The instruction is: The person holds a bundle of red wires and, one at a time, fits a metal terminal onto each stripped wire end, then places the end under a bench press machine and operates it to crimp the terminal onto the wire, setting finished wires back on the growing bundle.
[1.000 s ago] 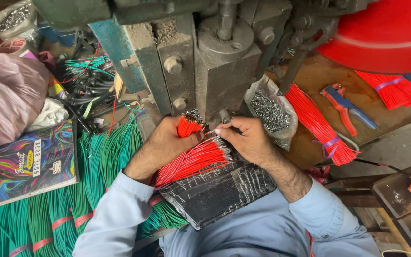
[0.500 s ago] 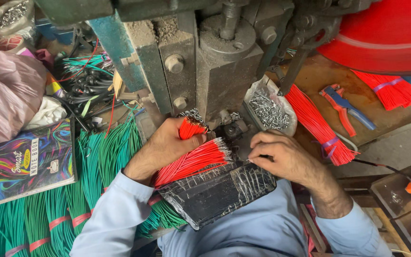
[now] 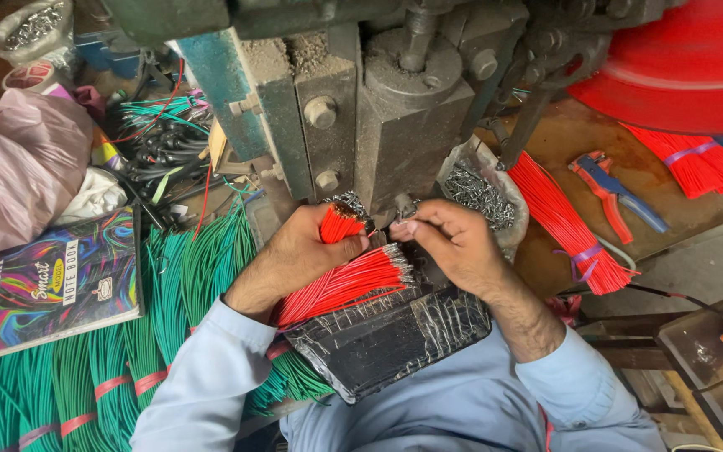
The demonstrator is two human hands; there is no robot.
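We are feeding wire ends one at a time into the grey press (image 3: 395, 125), which stands over everything here. Just below its die, our left hand (image 3: 299, 251) is clamped around a bundle of red wires (image 3: 349, 280), a small tuft poking up past the thumb. Our right hand (image 3: 453, 243), fingers pinched together on something too small to tell, sits at the die mouth; half a second ago it was lower, further from the press. Next calls for steady, exact placement.
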